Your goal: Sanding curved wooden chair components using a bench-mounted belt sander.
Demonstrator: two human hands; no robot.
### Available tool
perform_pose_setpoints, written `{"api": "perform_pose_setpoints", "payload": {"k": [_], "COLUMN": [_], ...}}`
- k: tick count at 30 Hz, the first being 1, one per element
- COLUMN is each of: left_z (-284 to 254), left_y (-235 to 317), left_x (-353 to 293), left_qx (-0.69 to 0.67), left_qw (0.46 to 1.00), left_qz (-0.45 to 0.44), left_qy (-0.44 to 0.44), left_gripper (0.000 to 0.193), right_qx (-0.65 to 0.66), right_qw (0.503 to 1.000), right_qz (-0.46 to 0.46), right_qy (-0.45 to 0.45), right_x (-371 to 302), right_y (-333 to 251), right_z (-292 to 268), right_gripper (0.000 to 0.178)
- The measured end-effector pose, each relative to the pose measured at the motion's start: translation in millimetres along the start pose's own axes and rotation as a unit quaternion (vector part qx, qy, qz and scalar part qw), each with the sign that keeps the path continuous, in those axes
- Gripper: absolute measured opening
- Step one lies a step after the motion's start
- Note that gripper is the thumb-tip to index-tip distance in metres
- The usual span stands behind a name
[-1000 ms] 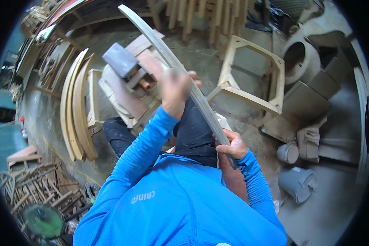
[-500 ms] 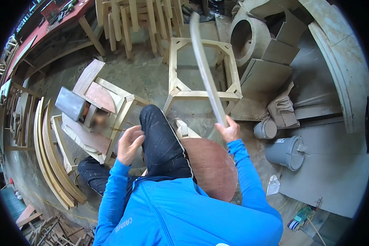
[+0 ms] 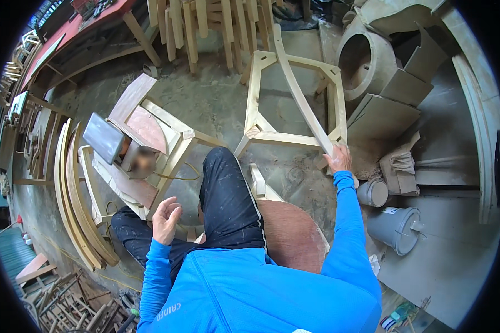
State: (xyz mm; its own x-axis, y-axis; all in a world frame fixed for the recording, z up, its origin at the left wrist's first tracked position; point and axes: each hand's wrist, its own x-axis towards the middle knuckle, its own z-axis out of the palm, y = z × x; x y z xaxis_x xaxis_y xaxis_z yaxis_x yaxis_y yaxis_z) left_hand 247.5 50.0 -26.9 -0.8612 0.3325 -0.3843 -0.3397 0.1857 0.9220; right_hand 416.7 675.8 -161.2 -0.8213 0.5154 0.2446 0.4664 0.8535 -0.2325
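My right hand (image 3: 341,160) is closed round the near end of a long, curved wooden strip (image 3: 299,91). The strip slants away to the upper left, passing over a square wooden frame (image 3: 288,139) with corner braces; I cannot tell whether they touch. My left hand (image 3: 165,221) is held beside my raised knee, fingers loosely bent and apart, with nothing in it. Below my right forearm, a rounded reddish-brown board (image 3: 291,233) on pale wood is partly covered by my jacket. To the left of my knee stands another wooden frame (image 3: 175,158) with boards laid across it.
A grey box-like piece (image 3: 103,137) rests on the left frame's boards. Bent wooden strips (image 3: 66,194) stand further left. Two grey buckets (image 3: 394,230) are at the right, below a round drum (image 3: 372,58) and leaning sheets (image 3: 386,114). A red-topped bench (image 3: 55,50) runs along the far left.
My right hand has moved right and forward, carrying the strip's near end with it. My left hand has dropped slightly toward me. The whole view has shifted a little.
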Motion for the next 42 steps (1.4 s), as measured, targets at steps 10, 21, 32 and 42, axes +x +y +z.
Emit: {"api": "perform_pose_setpoints", "payload": {"k": [10, 21, 32, 42], "left_z": [3, -38, -86, -144], "left_y": [7, 7, -8, -8], "left_x": [19, 1, -14, 1], "left_qx": [0.082, 0.107, 0.035, 0.109], "left_qw": [0.996, 0.993, 0.995, 0.992], "left_qz": [0.004, 0.006, -0.007, -0.023], "left_qy": [-0.035, 0.044, 0.088, 0.052], "left_gripper": [0.038, 0.037, 0.044, 0.049], "right_qx": [0.007, 0.067, -0.051, 0.175], "right_qw": [0.991, 0.996, 0.994, 0.978], "right_qz": [0.086, 0.046, 0.091, 0.104], "right_qy": [-0.105, -0.047, -0.025, 0.036], "right_x": [51, 60, 32, -116], "right_y": [28, -1, -11, -230], "right_z": [8, 63, 44, 31], "right_gripper": [0.074, 0.062, 0.042, 0.049]}}
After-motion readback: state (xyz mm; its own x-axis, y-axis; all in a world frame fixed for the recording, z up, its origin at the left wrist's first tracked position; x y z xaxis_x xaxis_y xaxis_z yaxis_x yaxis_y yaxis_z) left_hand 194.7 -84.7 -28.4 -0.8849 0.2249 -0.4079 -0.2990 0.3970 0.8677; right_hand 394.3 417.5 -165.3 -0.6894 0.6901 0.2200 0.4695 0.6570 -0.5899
